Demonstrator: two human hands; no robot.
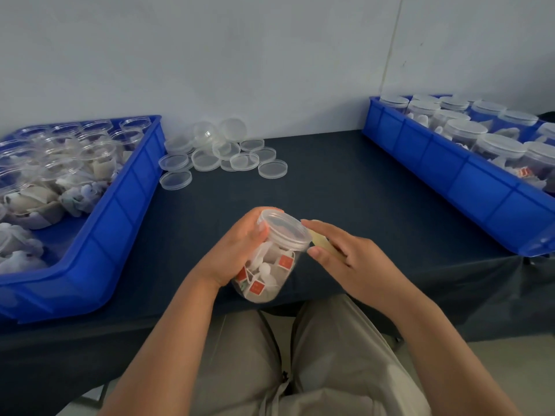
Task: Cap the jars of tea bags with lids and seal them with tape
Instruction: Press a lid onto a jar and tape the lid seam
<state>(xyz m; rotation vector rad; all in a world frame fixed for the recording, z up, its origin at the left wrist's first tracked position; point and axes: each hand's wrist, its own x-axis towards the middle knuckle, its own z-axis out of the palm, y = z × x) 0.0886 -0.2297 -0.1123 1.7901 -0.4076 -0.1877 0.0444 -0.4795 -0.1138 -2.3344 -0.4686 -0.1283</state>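
Note:
A clear jar (270, 270) full of tea bags with red tags is tilted over the table's near edge. My left hand (237, 250) grips its left side. A translucent lid (283, 229) sits on its mouth. My right hand (342, 253) is beside the lid's right rim, forefinger and thumb touching it, and holds a yellowish roll of tape (322, 240) that its fingers mostly hide.
A blue bin (120, 205) at the left holds uncapped jars of tea bags. A blue bin (444, 169) at the right holds capped jars. Loose clear lids (222, 154) lie in a pile at the back of the dark table (345, 187), near the wall.

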